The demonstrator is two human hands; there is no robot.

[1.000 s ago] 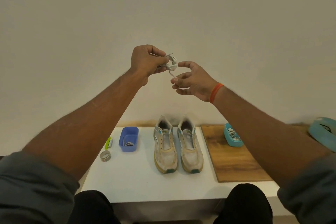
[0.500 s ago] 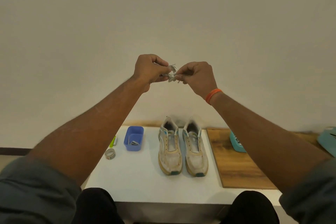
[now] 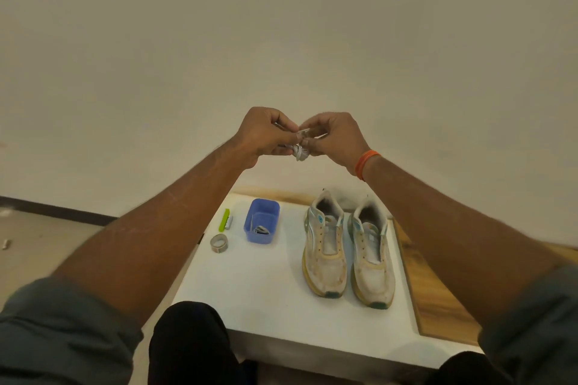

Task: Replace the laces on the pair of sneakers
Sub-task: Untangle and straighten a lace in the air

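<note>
Two worn white sneakers, the left one (image 3: 325,247) and the right one (image 3: 372,256), stand side by side on the white table (image 3: 266,291), toes toward me, with no laces in their eyelets. High above the table, my left hand (image 3: 266,134) and my right hand (image 3: 331,137) meet in front of the wall. Both pinch a small bundled white lace (image 3: 301,148) between their fingertips. A short loop of it hangs below the fingers.
A blue plastic tub (image 3: 262,222) with small items inside stands left of the sneakers. A roll of clear tape (image 3: 219,243) and a green-and-white tool (image 3: 225,219) lie further left. A wooden board (image 3: 438,300) adjoins the table on the right. My knees are at the near edge.
My right hand closed in from open fingers and took hold of the lace bundle beside my left hand. Both hands have sunk lower in the view, and the view has shifted left.
</note>
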